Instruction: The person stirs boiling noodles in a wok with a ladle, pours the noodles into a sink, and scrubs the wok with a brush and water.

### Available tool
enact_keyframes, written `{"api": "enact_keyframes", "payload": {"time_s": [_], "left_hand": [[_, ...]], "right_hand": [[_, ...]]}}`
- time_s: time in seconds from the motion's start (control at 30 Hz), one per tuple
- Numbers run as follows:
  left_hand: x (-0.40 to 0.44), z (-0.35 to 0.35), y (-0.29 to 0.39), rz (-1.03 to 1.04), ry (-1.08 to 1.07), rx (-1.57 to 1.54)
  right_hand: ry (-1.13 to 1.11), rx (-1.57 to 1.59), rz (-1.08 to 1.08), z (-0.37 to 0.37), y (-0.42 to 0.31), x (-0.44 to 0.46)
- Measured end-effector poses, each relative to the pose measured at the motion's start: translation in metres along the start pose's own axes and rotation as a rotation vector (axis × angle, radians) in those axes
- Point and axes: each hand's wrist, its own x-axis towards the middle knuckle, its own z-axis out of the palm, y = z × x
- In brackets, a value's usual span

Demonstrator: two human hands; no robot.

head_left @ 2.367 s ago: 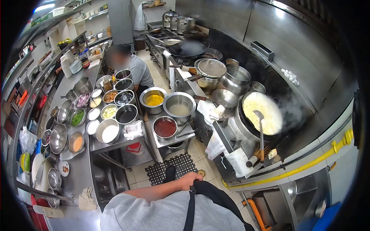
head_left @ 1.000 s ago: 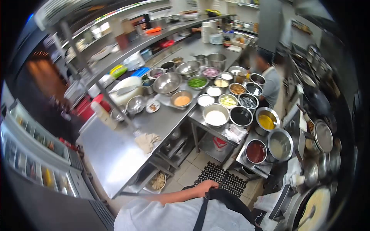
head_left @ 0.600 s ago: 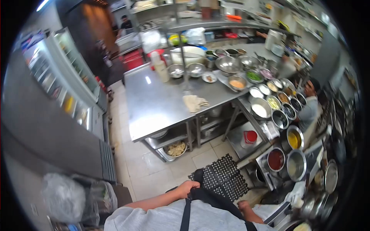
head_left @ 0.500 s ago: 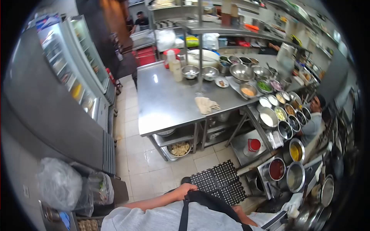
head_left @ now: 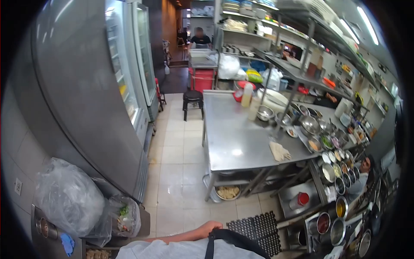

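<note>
My left hand (head_left: pixel 211 227) is low in the head view, in front of my body at the edge of the black apron (head_left: pixel 235 238). Its fingers look curled in, and what they hold, if anything, is hidden. My right hand is out of view. Past my left hand lies a black perforated floor mat (head_left: pixel 257 233). Beyond the tiled floor stands a steel table (head_left: pixel 233 142), with a light-coloured cloth (head_left: pixel 279 151) near its front edge.
Tall fridges (head_left: pixel 92 99) line the left, beside a bin with a clear bag (head_left: pixel 71 200). A black stool (head_left: pixel 192 102) stands in the aisle. Steel bowls (head_left: pixel 310 124) and ingredient tubs (head_left: pixel 328 172) crowd the right. One person (head_left: pixel 200 41) is at the back, another (head_left: pixel 360 181) at right.
My view has tilted up and swung left, so the table now appears further right and more of the back aisle shows. My right forearm has left the view. My left hand stays by the apron.
</note>
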Motion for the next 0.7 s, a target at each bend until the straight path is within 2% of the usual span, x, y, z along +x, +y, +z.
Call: {"api": "enact_keyframes", "payload": {"time_s": [0.07, 0.17, 0.33, 0.37, 0.4, 0.47, 0.57, 0.6, 0.67, 0.7], "left_hand": [[-0.027, -0.027, -0.014, 0.022, 0.02, -0.038], [-0.063, -0.055, -0.032, -0.053, 0.081, -0.129], [-0.104, -0.082, -0.053, -0.014, 0.169, -0.164], [-0.11, -0.085, -0.053, -0.017, 0.173, -0.168], [-0.116, -0.087, -0.052, -0.002, 0.194, -0.206], [-0.128, -0.094, -0.048, 0.007, 0.226, -0.245], [-0.147, -0.101, -0.041, 0.009, 0.295, -0.197], [-0.154, -0.104, -0.04, -0.002, 0.326, -0.192], [-0.165, -0.11, -0.042, -0.014, 0.359, -0.183], [-0.171, -0.11, -0.045, -0.014, 0.367, -0.238]], "right_hand": [[-0.011, 0.089, 0.05, -0.034, -0.025, 0.009], [0.015, 0.183, 0.089, -0.087, -0.065, 0.027], [0.124, 0.395, 0.184, -0.158, -0.122, 0.061], [0.107, 0.576, 0.228, -0.231, -0.146, 0.028], [0.099, 0.755, 0.278, -0.351, -0.198, -0.033], [0.193, 0.792, 0.27, -0.299, -0.161, 0.034], [0.114, 0.657, 0.246, -0.343, -0.18, 0.012], [0.112, 0.658, 0.24, -0.335, -0.183, 0.015], [0.24, 0.484, 0.159, -0.326, -0.188, 0.016], [0.096, 0.649, 0.323, -0.35, -0.211, -0.012]]}}
